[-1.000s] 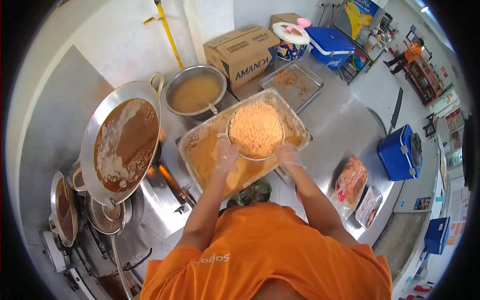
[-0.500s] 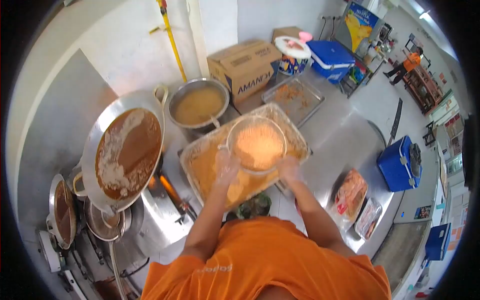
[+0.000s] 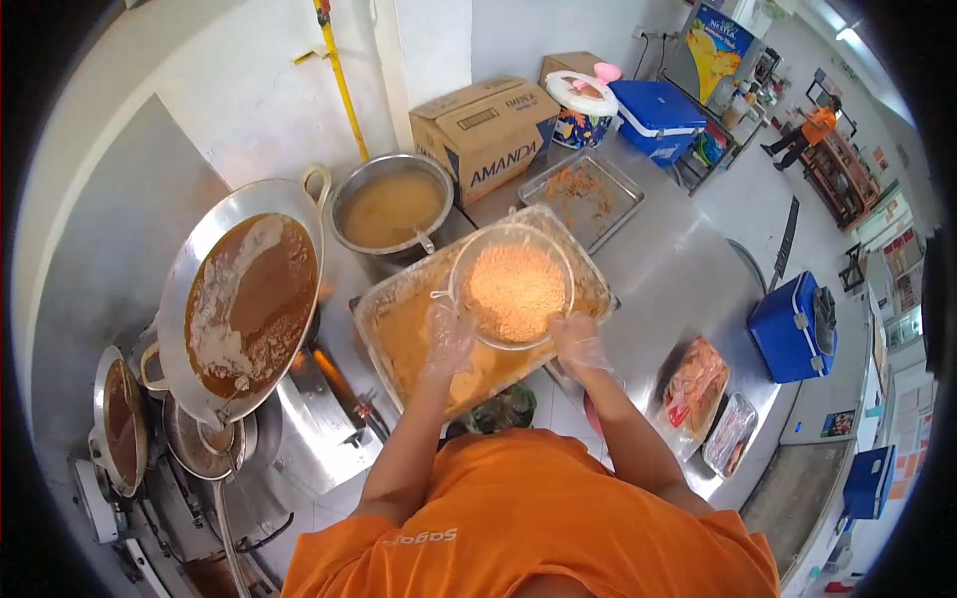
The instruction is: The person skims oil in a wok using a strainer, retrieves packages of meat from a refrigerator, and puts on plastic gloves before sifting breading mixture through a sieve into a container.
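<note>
A round wire-mesh sieve (image 3: 513, 231) holds a heap of orange-brown crumbs (image 3: 516, 289). It hangs over a large metal tray (image 3: 371, 324) spread with tan powder (image 3: 399, 344). At the sieve's right front edge, my right hand (image 3: 582, 344), in a clear plastic glove, is closed on its handle end. My left hand (image 3: 451, 341), gloved likewise, is at the left front rim, beside the small wire hook, and appears to grip the rim; its fingertips are partly hidden.
Left of the tray, a wide wok (image 3: 179, 299) of brown oil sits near a lit burner flame (image 3: 334, 374). A pot (image 3: 344, 224) of yellowish liquid stands behind. Another tray (image 3: 623, 194), a cardboard box (image 3: 483, 140), bagged meat (image 3: 698, 379) and a blue cooler (image 3: 793, 329) surround the workspace. A person (image 3: 815, 128) stands far back.
The sieve, crumbs and hands were blurred before and show sharply now. Both hands stay at the sieve, still over the tray. The whole view has shifted slightly.
</note>
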The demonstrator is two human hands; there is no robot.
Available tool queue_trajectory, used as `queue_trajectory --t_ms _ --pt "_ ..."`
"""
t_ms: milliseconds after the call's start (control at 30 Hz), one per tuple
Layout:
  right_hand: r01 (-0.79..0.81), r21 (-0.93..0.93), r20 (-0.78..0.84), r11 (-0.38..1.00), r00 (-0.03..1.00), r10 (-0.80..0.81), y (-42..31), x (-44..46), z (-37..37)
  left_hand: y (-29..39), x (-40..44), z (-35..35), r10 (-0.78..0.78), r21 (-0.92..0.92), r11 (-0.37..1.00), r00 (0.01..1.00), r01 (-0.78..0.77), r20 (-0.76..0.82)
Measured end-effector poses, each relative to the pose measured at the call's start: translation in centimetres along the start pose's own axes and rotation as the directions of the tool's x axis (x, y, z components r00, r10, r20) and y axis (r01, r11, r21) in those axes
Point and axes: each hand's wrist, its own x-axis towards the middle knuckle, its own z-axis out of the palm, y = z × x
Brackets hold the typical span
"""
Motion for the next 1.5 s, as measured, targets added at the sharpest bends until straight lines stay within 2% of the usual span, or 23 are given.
queue_trajectory --t_ms 33,67,100,133,200,233,267,300,333,433,500,533,600,633,667,733,767,833,1033,1233,1367,1433,1500 --pt "0.195 -0.160 0.020 0.968 0.981 -0.195 3.0 1.8 2.1 -0.1 0.2 -0.2 -0.024 0.005 1.000 1.000 0.024 0.000" --pt "0.374 -0.298 0.090 0.878 0.927 -0.364 5.8 2.2 5.0 -0.3 0.2 -0.8 -0.389 0.295 0.879 0.921 0.376 -0.015" --pt "0.212 -0.212 0.126 0.954 0.974 -0.188 4.8 4.1 5.4 -0.5 0.7 -1.3 -0.658 0.533 0.588 0.743 0.608 -0.121" --pt "0.228 -0.214 0.095 0.950 0.973 -0.212 4.5 4.4 5.0 -2.4 1.5 -1.7 -0.630 0.531 0.614 0.768 0.583 -0.114" --pt "-0.128 0.093 0.040 0.987 0.991 0.124 1.0 0.8 1.5 -8.6 2.2 -2.9 0.161 0.391 0.908 0.987 -0.148 -0.001" --pt "-0.133 0.089 0.045 0.987 0.991 0.129 1.9 2.5 2.0 -6.2 2.6 -2.3 0.153 0.391 0.910 0.988 -0.140 -0.002" --pt "0.146 -0.204 0.115 0.968 0.985 -0.125 4.0 4.0 3.6 -1.8 1.8 -1.7 -0.303 0.535 0.813 0.952 0.228 0.054" --pt "0.430 -0.434 0.254 0.792 0.902 -0.350 5.5 4.0 5.0 0.7 0.8 -1.7 -0.693 0.671 0.550 0.720 0.497 0.034" --pt "0.436 -0.437 0.240 0.787 0.900 -0.365 4.5 3.3 4.3 -0.5 0.5 -1.9 -0.678 0.670 0.561 0.734 0.486 0.034" --pt "-0.047 0.074 -0.019 0.996 0.999 0.049 2.3 1.9 2.7 -9.2 3.8 -3.5 -0.195 0.558 0.801 0.976 0.216 -0.098" --pt "-0.056 0.040 0.088 0.998 0.995 0.052 1.6 0.9 1.4 -15.4 -0.5 -8.4 0.054 0.798 0.184 0.817 -0.574 0.574" --pt "-0.019 0.019 0.146 1.000 0.989 0.016 1.0 1.0 0.9 -15.3 -2.4 -8.3 0.037 0.801 0.190 0.819 -0.568 0.572" --pt "0.029 0.035 0.010 0.999 1.000 -0.029 2.0 0.7 2.3 -10.9 1.3 -4.2 -0.206 0.771 0.602 0.973 0.208 -0.102" --pt "0.038 0.041 -0.078 0.998 0.996 -0.035 3.0 0.7 3.3 -1.4 0.0 -1.5 -0.106 0.517 0.850 0.994 0.099 -0.016" --pt "0.032 0.038 -0.078 0.999 0.997 -0.029 3.3 2.3 3.4 -1.3 0.9 -1.3 -0.111 0.515 0.851 0.994 0.102 -0.013" --pt "0.311 -0.249 0.114 0.917 0.950 -0.291 5.2 2.1 5.2 -3.1 -1.2 -2.4 -0.600 0.401 0.710 0.795 0.579 -0.085" --pt "0.270 -0.276 0.175 0.923 0.958 -0.228 5.3 2.6 5.7 -5.0 -1.3 -2.7 -0.590 0.400 0.719 0.804 0.568 -0.080" --pt "0.204 -0.209 -0.010 0.956 0.978 -0.210 6.1 4.2 7.3 -8.6 1.2 -2.9 -0.004 0.693 0.720 0.999 0.028 -0.036" --pt "0.005 -0.065 -0.011 0.998 1.000 -0.006 3.7 -0.4 4.0 -7.7 1.0 -3.7 -0.410 0.365 0.845 0.912 0.391 -0.028" --pt "0.006 0.009 0.027 1.000 1.000 -0.006 4.2 1.1 4.3 -13.3 1.5 -5.4 -0.289 0.798 0.586 0.956 0.137 0.048" --pt "-0.194 0.124 0.057 0.973 0.980 0.188 2.7 -4.5 2.2 -11.5 -3.1 -5.1 -0.298 0.559 0.767 0.946 0.316 -0.125" --pt "-0.154 0.133 0.024 0.979 0.988 0.152 2.3 -3.8 2.5 -18.8 1.2 -8.9 -0.370 0.920 0.287 0.854 -0.268 0.365" --pt "-0.084 0.148 -0.050 0.985 0.994 0.092 0.9 -0.5 1.4 -15.6 6.7 -7.0 -0.305 0.897 0.415 0.905 -0.152 0.295"
